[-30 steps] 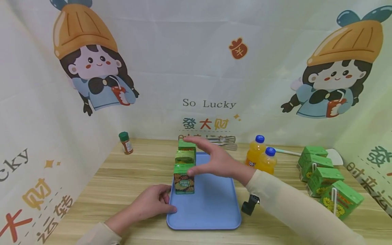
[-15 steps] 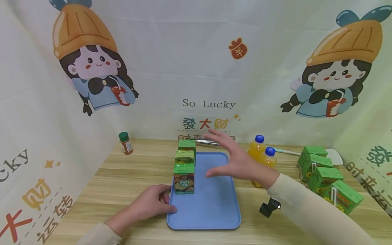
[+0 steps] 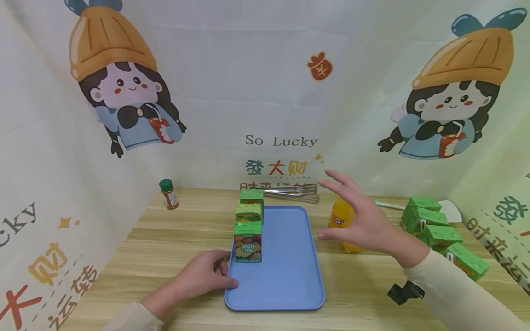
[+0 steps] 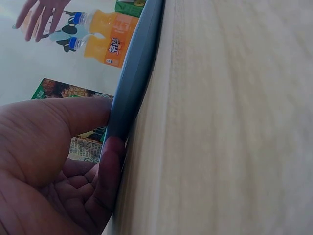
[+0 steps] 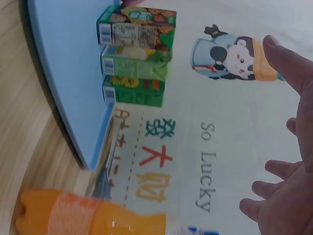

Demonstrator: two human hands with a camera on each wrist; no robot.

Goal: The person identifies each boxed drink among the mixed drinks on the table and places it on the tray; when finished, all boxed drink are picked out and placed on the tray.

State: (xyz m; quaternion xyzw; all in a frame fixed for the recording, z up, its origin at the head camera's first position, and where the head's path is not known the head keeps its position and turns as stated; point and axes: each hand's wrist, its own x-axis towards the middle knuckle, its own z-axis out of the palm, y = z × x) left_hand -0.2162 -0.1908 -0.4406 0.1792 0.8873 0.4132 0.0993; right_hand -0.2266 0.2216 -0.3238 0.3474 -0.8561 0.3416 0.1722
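Note:
My left hand (image 3: 204,271) pinches the left rim of a blue tray (image 3: 290,276), its thumb over the edge, as the left wrist view (image 4: 54,156) also tells. Along the tray's left side stand three green drink cartons in a row: a front carton (image 3: 248,246), a middle carton (image 3: 248,212) and a back carton (image 3: 251,195). Spread and holding nothing, my right hand (image 3: 366,220) hovers right of the tray. It partly covers two orange drink bottles (image 3: 341,214) in the head view; their blue caps (image 4: 74,43) show in the left wrist view.
Several green cartons (image 3: 440,235) stand in a line at the right, beside a white spatula (image 3: 451,211). Metal utensils (image 3: 290,191) lie behind the tray. A green-capped spice jar (image 3: 169,195) stands at the back left. Printed cloth (image 3: 281,92) encloses the table.
My right hand has moved right, away from the cartons on the tray, over to the orange bottles, fingers still spread. My left hand and the tray have stayed put.

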